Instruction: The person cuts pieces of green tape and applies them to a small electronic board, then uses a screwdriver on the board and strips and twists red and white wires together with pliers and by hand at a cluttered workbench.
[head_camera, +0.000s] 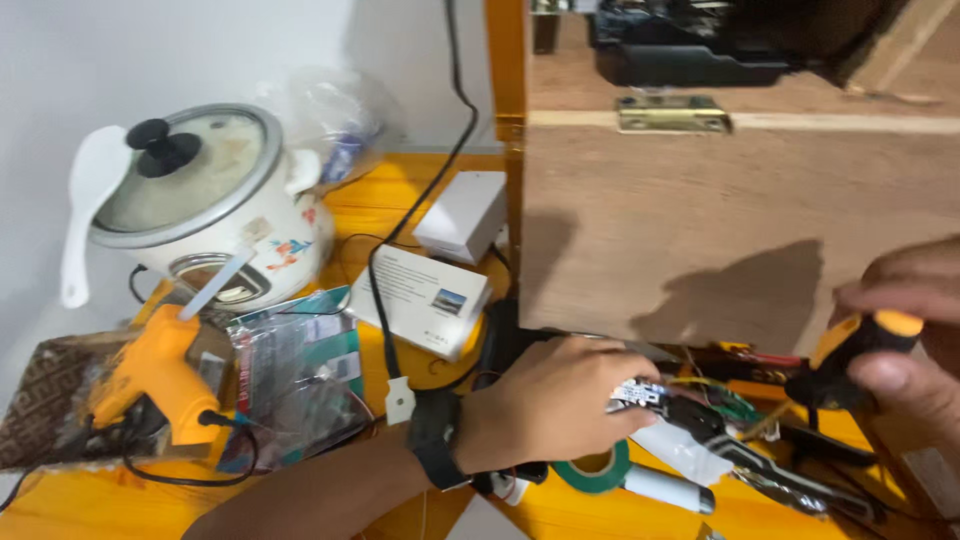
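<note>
Left hand (545, 400) pinches small circuit board (640, 392) in fingers, low over yellow bench (420, 200). Right hand (905, 335) grips screwdriver (850, 350) by yellow-black handle. Rice cooker (205, 200) and glue gun (155, 375) sit far left.

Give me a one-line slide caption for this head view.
Left hand steadies a small circuit board while the right hand grips a yellow-handled tool.

Single head-worn view, steeply downward and close over the cluttered yellow table (420, 190), facing a wooden panel (700, 210).
</note>
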